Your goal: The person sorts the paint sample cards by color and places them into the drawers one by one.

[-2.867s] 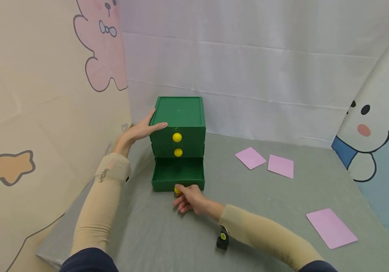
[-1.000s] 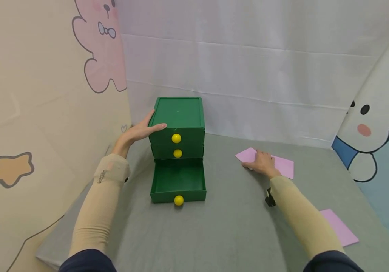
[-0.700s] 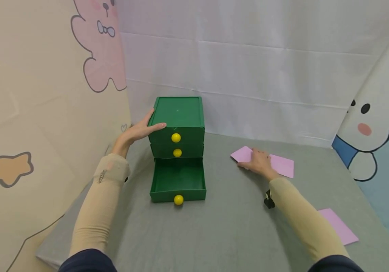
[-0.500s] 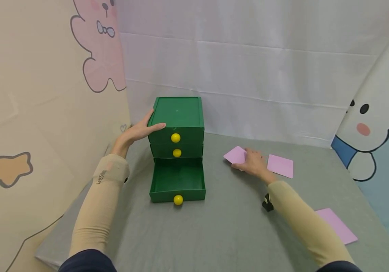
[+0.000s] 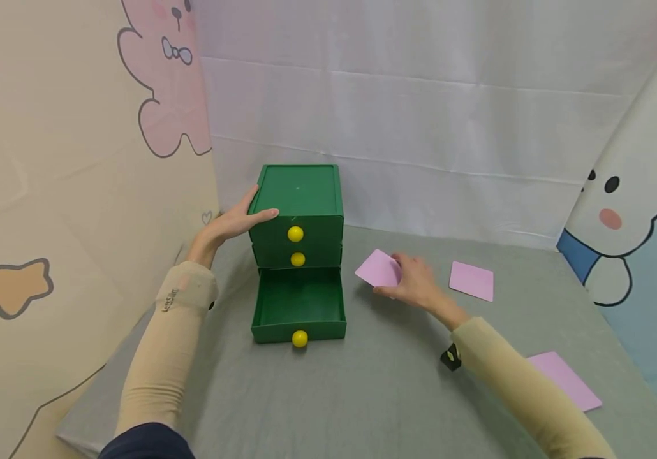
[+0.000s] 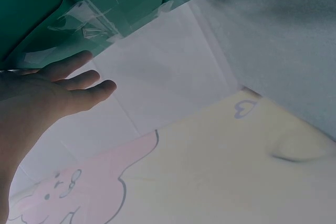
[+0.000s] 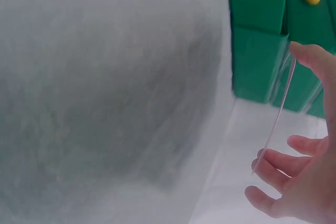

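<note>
A green drawer cabinet (image 5: 300, 191) with yellow knobs stands on the grey table. Its bottom drawer (image 5: 300, 299) is pulled out, and nothing lies inside it. My left hand (image 5: 231, 224) rests on the cabinet's upper left edge, thumb on top; the left wrist view has its straight fingers along the taped green side. Right of the cabinet, my right hand (image 5: 417, 280) pinches a pink square card (image 5: 379, 269) by its edges, tilted and above the table. In the right wrist view the thin card (image 7: 281, 108) appears edge-on between thumb and fingers.
Another pink card (image 5: 472, 280) lies flat right of my right hand. A third pink card (image 5: 566, 379) lies nearer the front right, partly behind my right sleeve. A white cloth wall (image 5: 409, 140) backs the table, and a cream printed wall (image 5: 76, 191) borders its left.
My right hand left the bottom drawer's knob after the drawer came further out, took hold of a pink card, and carried it left toward the cabinet. My left hand stayed on the cabinet.
</note>
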`<state>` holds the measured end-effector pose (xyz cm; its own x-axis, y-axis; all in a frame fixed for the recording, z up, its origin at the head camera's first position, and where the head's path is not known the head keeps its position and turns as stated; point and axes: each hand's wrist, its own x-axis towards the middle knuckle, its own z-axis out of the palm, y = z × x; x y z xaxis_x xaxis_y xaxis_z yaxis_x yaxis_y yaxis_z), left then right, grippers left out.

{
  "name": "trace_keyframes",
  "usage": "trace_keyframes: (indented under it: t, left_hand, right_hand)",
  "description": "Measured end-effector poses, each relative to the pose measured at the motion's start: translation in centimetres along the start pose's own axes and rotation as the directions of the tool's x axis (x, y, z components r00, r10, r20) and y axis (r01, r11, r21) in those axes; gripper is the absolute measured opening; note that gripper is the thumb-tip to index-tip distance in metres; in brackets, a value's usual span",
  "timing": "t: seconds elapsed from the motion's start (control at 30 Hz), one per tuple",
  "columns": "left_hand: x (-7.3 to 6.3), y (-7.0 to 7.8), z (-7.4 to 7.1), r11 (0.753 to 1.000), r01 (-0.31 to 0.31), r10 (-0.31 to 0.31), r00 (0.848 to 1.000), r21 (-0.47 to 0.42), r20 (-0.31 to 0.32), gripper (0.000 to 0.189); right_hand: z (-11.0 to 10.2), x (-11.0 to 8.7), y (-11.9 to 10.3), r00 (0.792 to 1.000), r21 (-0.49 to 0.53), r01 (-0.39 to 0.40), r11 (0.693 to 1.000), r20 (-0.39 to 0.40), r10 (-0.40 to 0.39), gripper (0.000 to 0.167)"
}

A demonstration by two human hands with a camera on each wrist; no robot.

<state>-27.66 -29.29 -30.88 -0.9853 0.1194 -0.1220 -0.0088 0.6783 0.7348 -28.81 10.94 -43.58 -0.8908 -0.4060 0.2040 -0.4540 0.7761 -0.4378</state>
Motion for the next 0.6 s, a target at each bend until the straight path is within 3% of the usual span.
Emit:
trace_keyframes:
  t: [0.6]
  left_hand:
    - [0.0, -0.1, 0.1, 1.0, 0.002, -0.002, 1.0, 0.006, -0.009, 0.102]
  right_hand:
    - [0.5, -2.1, -5.3, 0.983, -0.013, 0.18, 0.984, 0.048, -0.179, 0.081]
